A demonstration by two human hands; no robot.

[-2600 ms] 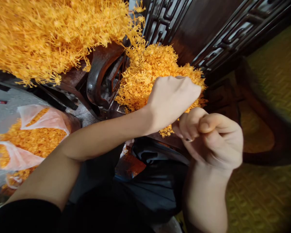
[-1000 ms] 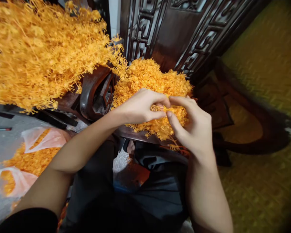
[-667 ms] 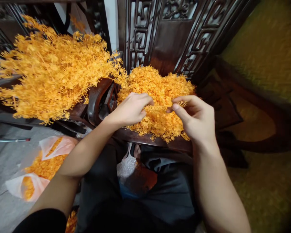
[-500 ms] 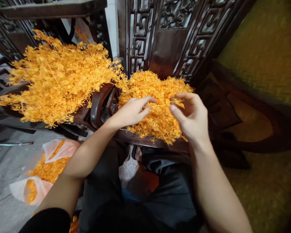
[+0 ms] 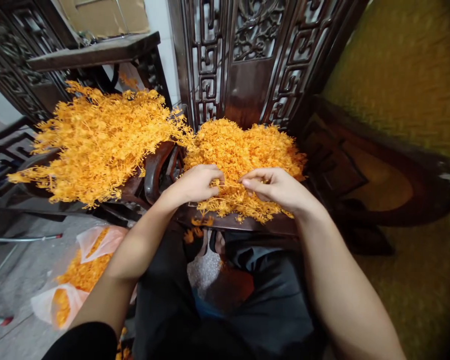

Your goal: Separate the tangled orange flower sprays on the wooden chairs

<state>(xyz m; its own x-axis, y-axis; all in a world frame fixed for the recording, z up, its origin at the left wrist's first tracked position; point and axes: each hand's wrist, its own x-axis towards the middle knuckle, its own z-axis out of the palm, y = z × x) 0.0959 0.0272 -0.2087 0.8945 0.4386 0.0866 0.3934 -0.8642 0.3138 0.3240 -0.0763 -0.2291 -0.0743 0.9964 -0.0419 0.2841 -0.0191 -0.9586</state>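
Note:
A heap of orange plastic-looking sprigs point(image 5: 243, 145) covers the dark wooden chair seat in front of me. At its near side, my left hand point(image 5: 198, 185) has its fingers closed around a thin orange sprig point(image 5: 229, 184). Facing it, my right hand point(image 5: 277, 187) pinches at the other end of that sprig with thumb and forefinger; the exact contact is too small to make out. Below my left hand, a few loose orange bits point(image 5: 201, 221) show at the seat's front edge point(image 5: 243, 225), blurred.
Another large orange heap point(image 5: 101, 145) lies to the left, past the curved armrest point(image 5: 155, 172). A plastic bag point(image 5: 101, 242) with orange pieces sits on the floor. Carved chair backs point(image 5: 247, 85) rise behind; a wooden chair arm point(image 5: 416, 200) is at right.
Both hands have moved lower, and the right fingers have closed from a loose curl into a pinch. Orange bits now appear below my left hand. The view has tilted slightly.

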